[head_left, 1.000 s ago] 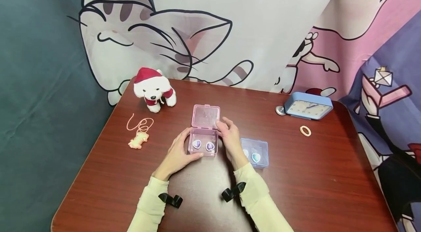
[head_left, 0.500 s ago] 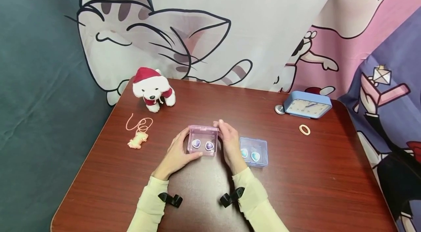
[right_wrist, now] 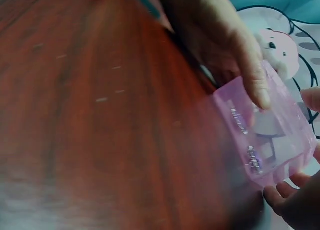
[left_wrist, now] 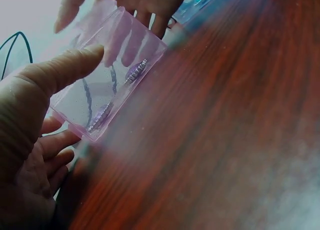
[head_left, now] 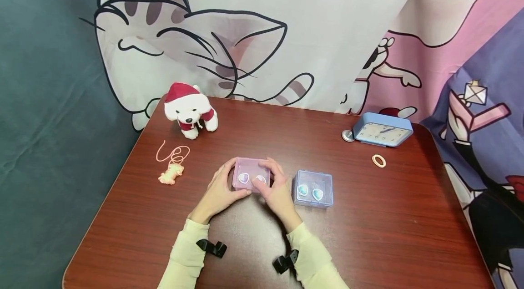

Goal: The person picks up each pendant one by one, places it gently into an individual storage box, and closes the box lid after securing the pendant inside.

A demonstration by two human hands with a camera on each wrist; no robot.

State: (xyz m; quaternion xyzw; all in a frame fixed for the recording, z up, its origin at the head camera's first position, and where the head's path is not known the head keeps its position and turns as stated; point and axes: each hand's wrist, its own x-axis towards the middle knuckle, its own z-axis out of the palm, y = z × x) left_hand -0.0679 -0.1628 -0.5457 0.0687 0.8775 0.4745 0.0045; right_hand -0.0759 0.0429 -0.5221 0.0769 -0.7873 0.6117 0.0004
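Observation:
A pink see-through box (head_left: 248,167) sits on the table, its lid down over the base. Two heart-shaped purple pieces with pale rims (head_left: 243,178) show inside. My left hand (head_left: 219,192) grips the box from the left, thumb along the front wall and fingers behind. My right hand (head_left: 281,195) is at the right side, its fingers against the box. In the right wrist view, its thumb (right_wrist: 311,98) stands off the lid. Just right of that hand is a blue see-through box (head_left: 325,182) with two pale blue heart-shaped pieces (head_left: 317,195) inside.
A white plush dog (head_left: 189,109) in a red hat stands at the back left, with a corded peach figure (head_left: 171,174) nearer. At the back right are a blue clock (head_left: 383,129), a round metal badge (head_left: 348,135) and a cream ring (head_left: 378,160). A printed curtain (head_left: 327,16) hangs behind.
The pink box's lid has swung from standing open at the back to down over the base. My right hand has followed it, its thumb now over the lid. My left hand keeps its grip.

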